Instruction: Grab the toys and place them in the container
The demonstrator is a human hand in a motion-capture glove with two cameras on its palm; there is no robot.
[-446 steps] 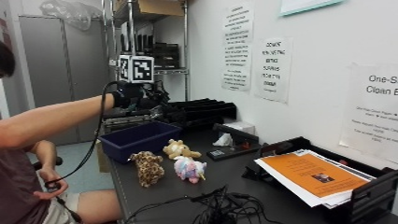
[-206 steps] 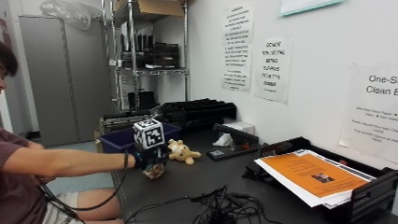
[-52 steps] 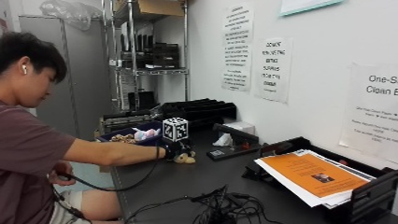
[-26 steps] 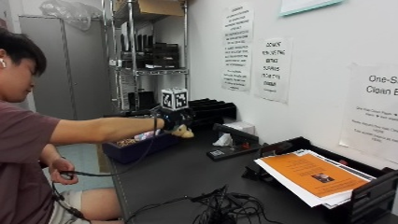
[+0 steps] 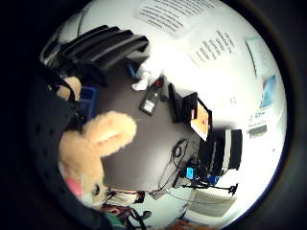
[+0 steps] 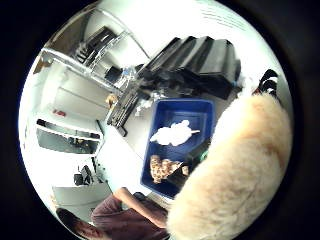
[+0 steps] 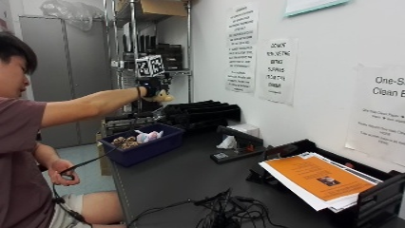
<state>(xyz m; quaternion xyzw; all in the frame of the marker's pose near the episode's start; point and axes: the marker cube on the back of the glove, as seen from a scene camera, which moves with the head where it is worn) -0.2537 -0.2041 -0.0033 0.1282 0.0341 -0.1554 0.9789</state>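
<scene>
The hand (image 7: 154, 89) hides most of the tan plush toy (image 7: 166, 97), possibly a bear.

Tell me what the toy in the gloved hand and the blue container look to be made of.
Tan toy: plush fabric, judging by its fuzzy, matte pile. Blue container: probably moulded plastic, with smooth, even-coloured walls and a rolled rim. The right hand holds the toy above it.

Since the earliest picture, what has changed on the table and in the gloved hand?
The spotted brown plush toy and the white plush toy went from the dark table into the blue plastic container. The gloved right hand took the tan plush bear and lifted it above the container. The orange papers stayed.
</scene>
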